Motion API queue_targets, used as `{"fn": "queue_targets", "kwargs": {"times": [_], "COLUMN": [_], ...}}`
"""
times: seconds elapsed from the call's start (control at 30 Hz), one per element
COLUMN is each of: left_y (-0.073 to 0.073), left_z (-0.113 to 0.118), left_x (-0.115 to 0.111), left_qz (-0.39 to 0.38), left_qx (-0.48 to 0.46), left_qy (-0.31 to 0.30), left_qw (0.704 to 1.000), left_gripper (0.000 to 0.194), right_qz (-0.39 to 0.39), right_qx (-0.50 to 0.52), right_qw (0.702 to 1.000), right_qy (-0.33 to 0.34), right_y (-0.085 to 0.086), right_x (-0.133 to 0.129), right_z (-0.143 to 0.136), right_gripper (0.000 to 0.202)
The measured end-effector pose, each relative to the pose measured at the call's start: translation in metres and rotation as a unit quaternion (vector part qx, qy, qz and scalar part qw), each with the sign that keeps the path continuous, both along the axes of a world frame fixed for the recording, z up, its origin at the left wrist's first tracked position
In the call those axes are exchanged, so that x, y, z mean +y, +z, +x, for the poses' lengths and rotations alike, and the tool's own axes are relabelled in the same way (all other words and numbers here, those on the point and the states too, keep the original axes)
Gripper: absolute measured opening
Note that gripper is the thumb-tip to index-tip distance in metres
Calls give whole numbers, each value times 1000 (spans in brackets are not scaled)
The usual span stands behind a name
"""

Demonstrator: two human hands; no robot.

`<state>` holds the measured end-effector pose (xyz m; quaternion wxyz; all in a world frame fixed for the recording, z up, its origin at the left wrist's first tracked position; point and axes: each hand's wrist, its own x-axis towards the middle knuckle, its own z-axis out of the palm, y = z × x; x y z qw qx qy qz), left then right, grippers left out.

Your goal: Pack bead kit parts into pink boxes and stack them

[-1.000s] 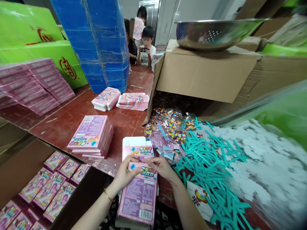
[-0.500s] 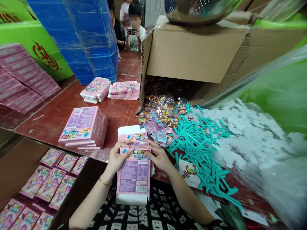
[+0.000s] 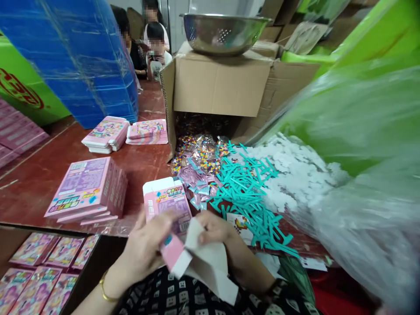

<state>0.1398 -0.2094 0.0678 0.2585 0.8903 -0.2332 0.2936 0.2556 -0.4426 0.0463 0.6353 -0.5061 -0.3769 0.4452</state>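
On the pink box point(image 3: 169, 203) which lies on the table point(image 3: 141, 168), I see a title point(image 3: 173, 192) in large Chinese characters, and a barcode point(image 3: 184, 226) near its lower end. The stack of boxes point(image 3: 82, 188) at left carries a similar title, turned upside down to me. Behind, a green carton point(image 3: 52, 109) shows a round red logo point(image 3: 19, 89), which I cannot read. My left hand point(image 3: 149, 243), back upwards, has its grip on the pink side of an opened box point(image 3: 210, 267); my right hand point(image 3: 215, 227) pinches its pale panel point(image 3: 194, 232). This opened box is tilted above my patterned clothes point(image 3: 164, 302).
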Motion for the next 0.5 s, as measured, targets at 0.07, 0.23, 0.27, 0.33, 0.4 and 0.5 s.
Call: {"fn": "queue_targets", "kwargs": {"times": [0.07,0.23,0.27,0.33,0.4,0.5], "left_y": [2,-32,-39,-50,-53,-48], "left_z": [3,19,23,28,31,33], "left_x": [-6,-5,-4,-2,0,3], "left_qz": [20,-87,-93,-92,-90,-86], "left_qx": [37,-115,-148,-169,-165,-162], "left_qy": [-57,171,176,150,140,181], "left_qw": [997,975,969,970,972,966], "left_gripper": [62,91,89,83,78,71], "right_qz": [-61,-281,-303,-326,-328,-272], "right_qx": [-35,-195,-203,-212,-225,-251], "right_qw": [997,763,730,695,669,650], "right_qy": [-20,-549,-578,-605,-627,-664], "right_y": [-5,-30,-35,-41,-39,-13], "right_x": [10,6,1,-10,-19,-26], "right_z": [20,94,106,122,126,107], "right_gripper": [53,28,20,19,20,13]}}
